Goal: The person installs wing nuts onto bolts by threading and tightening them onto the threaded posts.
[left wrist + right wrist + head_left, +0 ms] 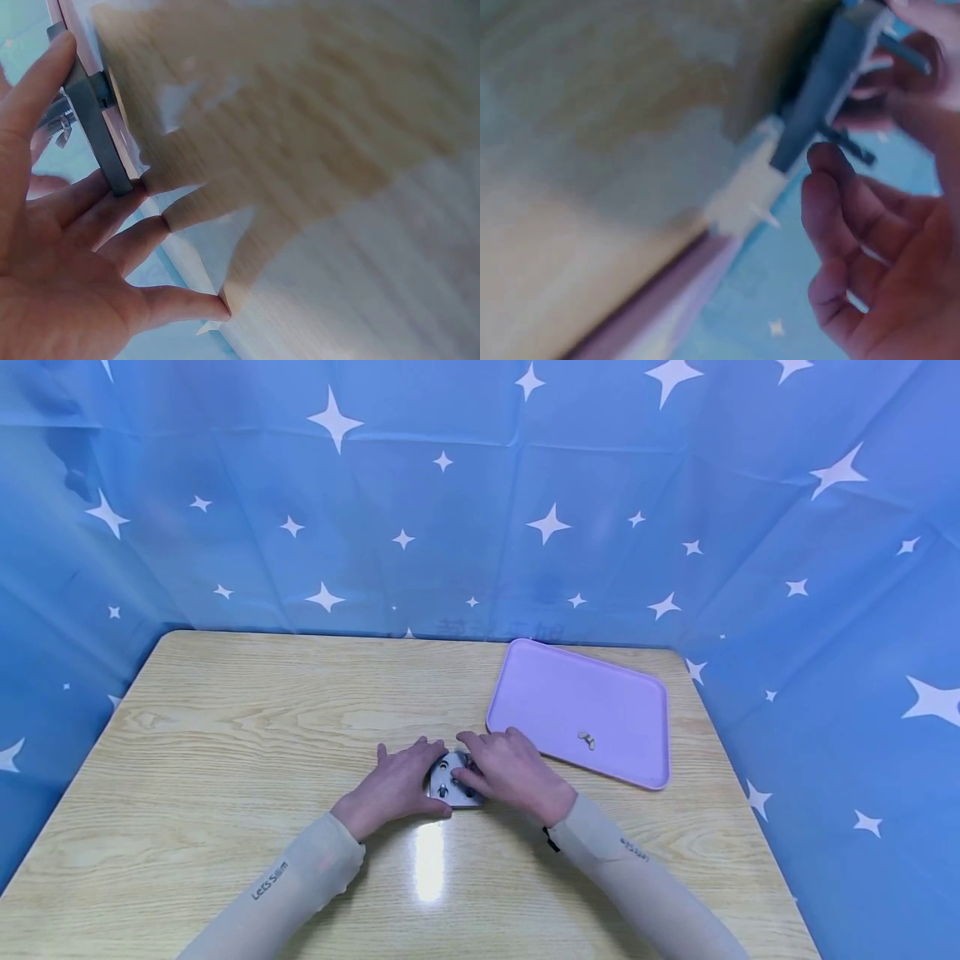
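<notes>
A square grey metal plate [457, 800] with upright threaded bolts is held just above the table in the head view. My left hand [397, 779] grips its left side, thumb on the near edge and fingers on the far edge. The left wrist view shows a wing nut [64, 136] on one bolt. My right hand [517, 774] reaches over the plate's right side, thumb and fingers among the bolts. Its curled lower fingers are close to a bolt [847, 144] in the right wrist view. Whether its fingertips pinch anything is hidden and blurred.
A purple tray [558, 693] lies at the right back of the wooden table [300, 710], holding a small brass-coloured wing nut [587, 741] near its front edge. Blue star-patterned cloth [450, 493] hangs behind the table and along both sides.
</notes>
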### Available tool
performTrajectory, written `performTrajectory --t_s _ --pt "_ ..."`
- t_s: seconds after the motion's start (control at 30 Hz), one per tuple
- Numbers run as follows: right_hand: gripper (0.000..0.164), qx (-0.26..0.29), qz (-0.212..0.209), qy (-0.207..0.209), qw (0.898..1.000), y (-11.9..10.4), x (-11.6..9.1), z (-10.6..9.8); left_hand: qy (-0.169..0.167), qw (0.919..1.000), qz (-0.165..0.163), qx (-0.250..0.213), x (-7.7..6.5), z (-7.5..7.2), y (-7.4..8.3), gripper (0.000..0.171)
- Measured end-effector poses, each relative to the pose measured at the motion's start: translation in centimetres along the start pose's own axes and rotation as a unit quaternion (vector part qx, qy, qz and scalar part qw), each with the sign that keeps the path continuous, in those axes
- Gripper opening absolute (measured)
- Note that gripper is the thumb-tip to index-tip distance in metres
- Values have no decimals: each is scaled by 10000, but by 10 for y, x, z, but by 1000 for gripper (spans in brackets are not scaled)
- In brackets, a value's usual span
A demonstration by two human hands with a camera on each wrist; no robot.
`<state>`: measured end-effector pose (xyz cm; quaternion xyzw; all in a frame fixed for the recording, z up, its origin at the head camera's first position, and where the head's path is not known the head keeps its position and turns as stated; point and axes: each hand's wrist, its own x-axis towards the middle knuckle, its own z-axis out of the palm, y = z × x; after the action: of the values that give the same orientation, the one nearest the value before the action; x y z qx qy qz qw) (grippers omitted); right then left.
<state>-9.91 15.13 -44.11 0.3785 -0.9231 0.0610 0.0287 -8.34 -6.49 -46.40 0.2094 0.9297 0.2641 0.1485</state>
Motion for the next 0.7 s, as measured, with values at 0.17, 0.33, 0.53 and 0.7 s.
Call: performTrajectory --t_s 0.17,0.33,0.53,0.7 --pt "36 -104 -709 -408 9966 10 -4 -14 -30 10000 -39 -1 0 0 1 95" --pt "40 -320 -1192 -739 9896 16 -6 -19 -71 9999 -109 14 0 0 0 95" --pt "35 -495 -1268 -662 9885 17 -6 -15 -78 9999 -132 -32 1 0 0 94" --pt "25 -680 -1249 -484 9886 15 -4 -11 -82 9999 -133 -44 1 0 0 94"
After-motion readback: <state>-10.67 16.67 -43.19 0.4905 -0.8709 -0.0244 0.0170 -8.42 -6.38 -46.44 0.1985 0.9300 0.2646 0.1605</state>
